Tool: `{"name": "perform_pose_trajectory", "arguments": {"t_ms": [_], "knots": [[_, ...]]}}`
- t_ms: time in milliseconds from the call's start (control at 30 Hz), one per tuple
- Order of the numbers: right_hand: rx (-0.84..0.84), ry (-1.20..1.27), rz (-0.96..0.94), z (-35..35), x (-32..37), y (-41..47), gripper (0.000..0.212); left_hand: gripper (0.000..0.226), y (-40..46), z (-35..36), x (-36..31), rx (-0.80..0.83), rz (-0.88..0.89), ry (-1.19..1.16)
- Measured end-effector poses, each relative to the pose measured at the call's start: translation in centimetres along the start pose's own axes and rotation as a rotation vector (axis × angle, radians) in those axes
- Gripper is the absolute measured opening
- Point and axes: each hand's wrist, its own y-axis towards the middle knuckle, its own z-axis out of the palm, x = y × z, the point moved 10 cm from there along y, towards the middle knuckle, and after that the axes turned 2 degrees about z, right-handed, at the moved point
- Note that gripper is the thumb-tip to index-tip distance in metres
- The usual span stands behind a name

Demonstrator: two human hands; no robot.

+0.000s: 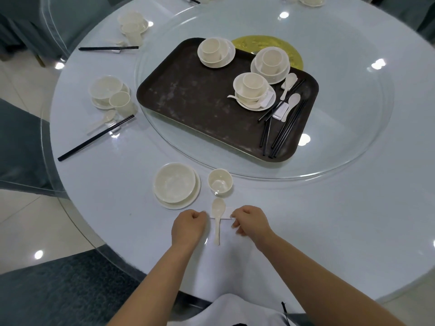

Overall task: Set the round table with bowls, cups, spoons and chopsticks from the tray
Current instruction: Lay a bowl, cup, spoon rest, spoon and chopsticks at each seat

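At the table's near edge a cream bowl on a plate (175, 185) stands beside a small cup (220, 181). Just in front of the cup a white spoon (217, 212) lies across a small white rest (227, 214). My left hand (189, 225) has its fingers curled at the rest's left end. My right hand (250, 222) pinches its right end. The dark tray (188, 102) holds three bowl-and-cup stacks (253, 87), spoons (293, 102), white rests and black chopsticks (282, 132).
The tray sits on a glass turntable (353, 149) over a gold disc (249, 43). Laid settings with bowls, cups and chopsticks stand at the left (109, 95) and far left (133, 24). Grey covered chairs (21, 142) ring the white round table (329, 220).
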Motion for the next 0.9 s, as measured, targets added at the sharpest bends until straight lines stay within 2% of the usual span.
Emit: {"name": "perform_pose_trajectory", "arguments": {"t_ms": [233,433,533,700,900], "knots": [[-0.13,0.12,-0.08,-4.0,3.4,0.7,0.023,0.033,0.3,-3.3,-4.6,-0.084,0.104,-0.015],[-0.203,0.215,-0.103,-7.7,6.4,1.9,0.021,0.037,1.5,-3.9,-10.3,-0.061,0.191,-0.119],[-0.251,0.249,-0.129,-10.0,8.1,2.8,0.019,0.028,2.0,-3.7,-13.4,-0.036,0.257,-0.169],[-0.392,0.183,-0.197,-14.3,11.3,4.6,0.015,0.022,3.9,-1.9,-18.2,0.011,0.337,-0.094],[-0.437,-0.072,-0.247,-15.8,14.8,7.4,0.016,0.017,6.4,1.2,-22.0,0.046,0.398,-0.077]]}}
